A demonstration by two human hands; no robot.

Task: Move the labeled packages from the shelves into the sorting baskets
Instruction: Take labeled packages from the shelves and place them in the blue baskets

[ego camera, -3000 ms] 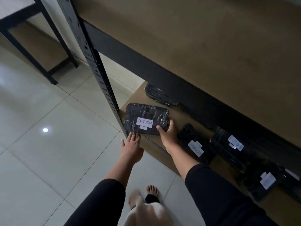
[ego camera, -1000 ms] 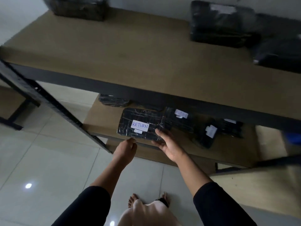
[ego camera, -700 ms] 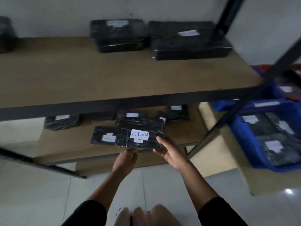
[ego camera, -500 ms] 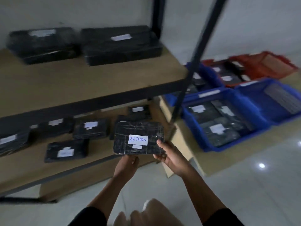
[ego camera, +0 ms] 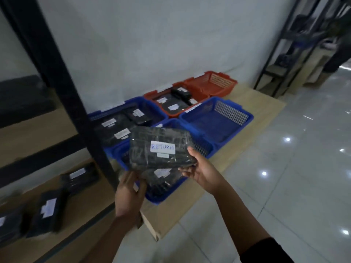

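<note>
Glossy white floor tiles [ego camera: 284, 168] and a pale wall [ego camera: 152, 44] are seen behind everything, with a black-framed shelf unit [ego camera: 62, 88] rising at the left. Low against the wall, a wooden platform [ego camera: 247, 114] is occupied by five sorting baskets. Two orange baskets sit at the back: the far one [ego camera: 224, 83] shows only mesh, the nearer one [ego camera: 152, 96] is loaded with black packages. A blue basket [ego camera: 241, 118] at the right shows bare mesh; another blue basket [ego camera: 96, 116] by the shelf post is filled with labelled packages, and the nearest blue basket [ego camera: 165, 192] also carries some. On the lower shelf [ego camera: 22, 190] at the left, more black packages [ego camera: 47, 209] are lined up. A black wrapped package [ego camera: 159, 149] with a white "RETURN" label [ego camera: 162, 147] is held up over the nearest blue basket. It is gripped at its right corner by the right hand [ego camera: 201, 171], and supported from below by the left hand [ego camera: 129, 194], fingers curled beneath its lower edge.
</note>
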